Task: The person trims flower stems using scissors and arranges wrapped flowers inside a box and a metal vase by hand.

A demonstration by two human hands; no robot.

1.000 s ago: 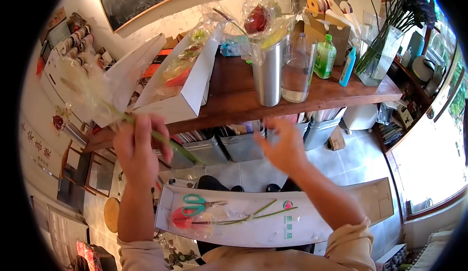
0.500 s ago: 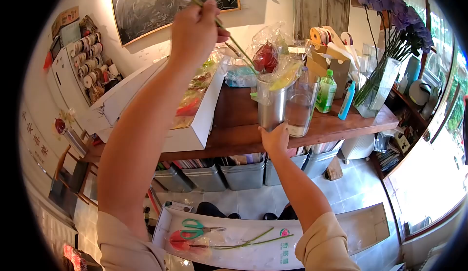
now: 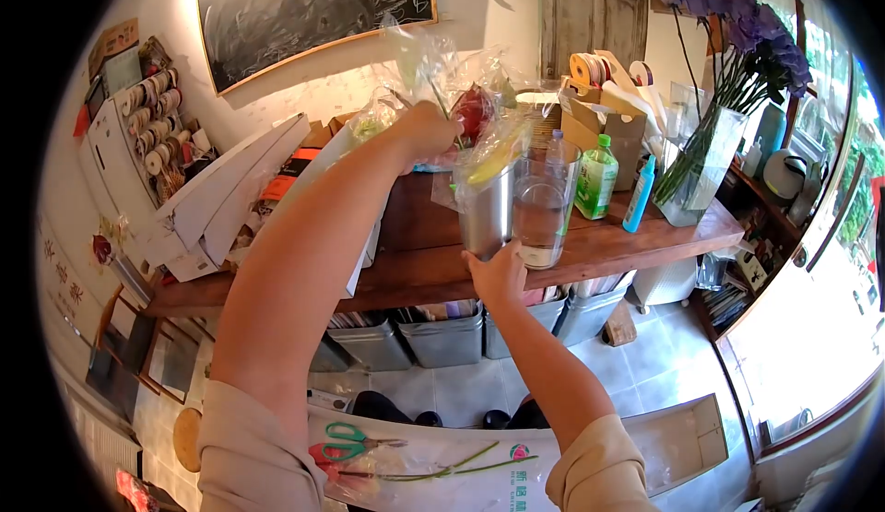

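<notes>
My left hand (image 3: 431, 132) is closed around the green stem of a plastic-wrapped flower (image 3: 419, 56), just above a silver metal vase (image 3: 485, 217). The stem's lower end is hidden by the hand and wrapping. My right hand (image 3: 498, 274) grips the vase low down, at the front edge of the wooden table (image 3: 419, 268). A yellow flower in clear wrap (image 3: 502, 164) leans out over the vase rim. Behind it shows a dark red wrapped flower (image 3: 474, 114). Right beside the vase stands a clear glass vase (image 3: 542, 222) with water in it.
Green-handled scissors (image 3: 345, 441) and a red wrapped flower lie on a white box (image 3: 479, 489) over my lap. A green-labelled bottle (image 3: 597, 180), a blue tube (image 3: 640, 197) and purple flowers (image 3: 761, 37) stand to the right. Long white cartons (image 3: 221, 203) lie left.
My left hand has come down with the flower from high over the table to just above the metal vase. My right hand keeps its hold on the vase.
</notes>
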